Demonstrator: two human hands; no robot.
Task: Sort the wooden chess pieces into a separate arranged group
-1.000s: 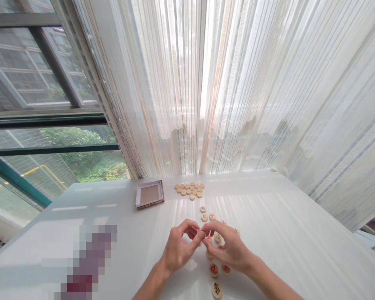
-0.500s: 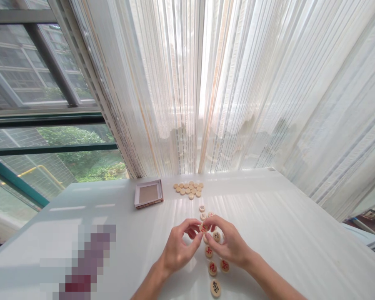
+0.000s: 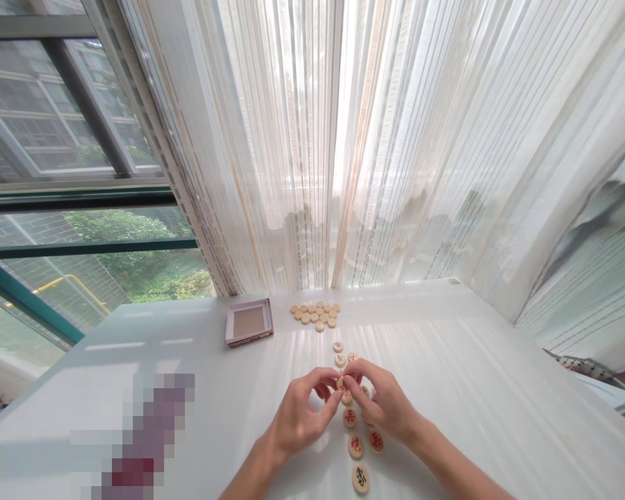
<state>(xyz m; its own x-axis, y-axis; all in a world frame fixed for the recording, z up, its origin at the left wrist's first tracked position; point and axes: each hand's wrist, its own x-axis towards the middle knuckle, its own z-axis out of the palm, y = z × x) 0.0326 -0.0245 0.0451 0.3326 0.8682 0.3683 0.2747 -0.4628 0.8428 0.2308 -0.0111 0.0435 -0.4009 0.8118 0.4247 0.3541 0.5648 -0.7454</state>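
Observation:
Both hands meet over a scatter of round wooden chess pieces on a white table [image 3: 448,361]. My left hand [image 3: 298,417] and my right hand [image 3: 382,403] pinch together on one small wooden piece [image 3: 340,382] held between their fingertips. Face-up pieces with red marks [image 3: 349,417] lie just under the hands, and one with a dark mark [image 3: 361,478] is nearest me. Three more pieces [image 3: 339,360] sit just beyond the fingers.
A cluster of several face-down pieces [image 3: 316,314] lies near the far edge. A shallow square box [image 3: 248,323] sits to their left. Sheer curtains [image 3: 375,139] hang behind the table, with a window [image 3: 57,139] at the left. A blurred patch [image 3: 140,437] covers the near-left tabletop.
The hands stay pinched together and shift slightly away from me. More red-marked pieces show below them now. The curtain at the right has swung aside.

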